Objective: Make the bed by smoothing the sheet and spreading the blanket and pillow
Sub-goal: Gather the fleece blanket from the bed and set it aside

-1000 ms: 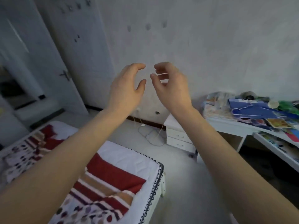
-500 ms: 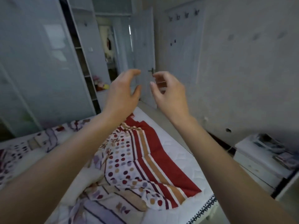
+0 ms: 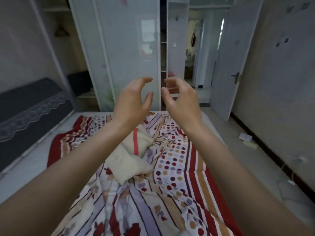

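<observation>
Bedroom: white sliding wardrobe (image 3: 126,53) at 12 o'clock, open door (image 3: 225,79) at 1 o'clock, dark headboard (image 3: 29,113) at 9 o'clock. Bed: white sheet (image 3: 25,169) bare along the left edge. Blanket (image 3: 173,167), striped and dotted, rumpled across the middle. Cream pillow (image 3: 129,159) lying on the blanket, centre. Left hand (image 3: 133,103) and right hand (image 3: 182,101): raised above the bed, side by side, apart, fingers curled and spread, holding nothing. Bare floor (image 3: 238,150) at 3 o'clock.

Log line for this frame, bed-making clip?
stage: pre-contact | left hand: open, raised, empty | right hand: open, raised, empty | blanket: rumpled | pillow: lying on blanket
</observation>
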`<state>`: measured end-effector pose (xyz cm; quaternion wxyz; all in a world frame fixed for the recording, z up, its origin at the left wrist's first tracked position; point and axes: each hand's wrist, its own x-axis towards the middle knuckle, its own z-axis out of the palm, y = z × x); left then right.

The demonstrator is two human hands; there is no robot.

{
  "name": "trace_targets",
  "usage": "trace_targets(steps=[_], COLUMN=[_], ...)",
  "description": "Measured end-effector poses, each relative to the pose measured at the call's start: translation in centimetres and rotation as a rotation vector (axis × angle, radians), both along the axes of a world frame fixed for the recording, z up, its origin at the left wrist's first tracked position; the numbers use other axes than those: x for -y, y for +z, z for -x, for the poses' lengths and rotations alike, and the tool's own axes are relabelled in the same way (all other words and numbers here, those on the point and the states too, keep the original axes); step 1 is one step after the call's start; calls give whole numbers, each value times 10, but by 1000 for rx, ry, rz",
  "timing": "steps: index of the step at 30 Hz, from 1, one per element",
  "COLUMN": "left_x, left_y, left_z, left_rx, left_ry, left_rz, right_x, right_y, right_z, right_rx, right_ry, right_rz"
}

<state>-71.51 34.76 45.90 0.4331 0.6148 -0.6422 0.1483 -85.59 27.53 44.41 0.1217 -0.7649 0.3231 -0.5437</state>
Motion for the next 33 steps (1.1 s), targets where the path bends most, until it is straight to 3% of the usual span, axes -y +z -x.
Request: trace_targets(steps=[17, 26, 33], left_x=[-115, -168, -153], left_y=[-30, -45, -51], left_z=[-165, -275, -327], left_rx=[-47, -91, -90], left_ry=[357, 353, 279], left_rz=[-12, -19, -24], right_x=[-79, -133, -128], right_y=[-25, -33, -40], right_z=[-195, -294, -332], right_rx=[-60, -111, -131], right_ry=[393, 343, 261], right_rz=[-105, -116, -118])
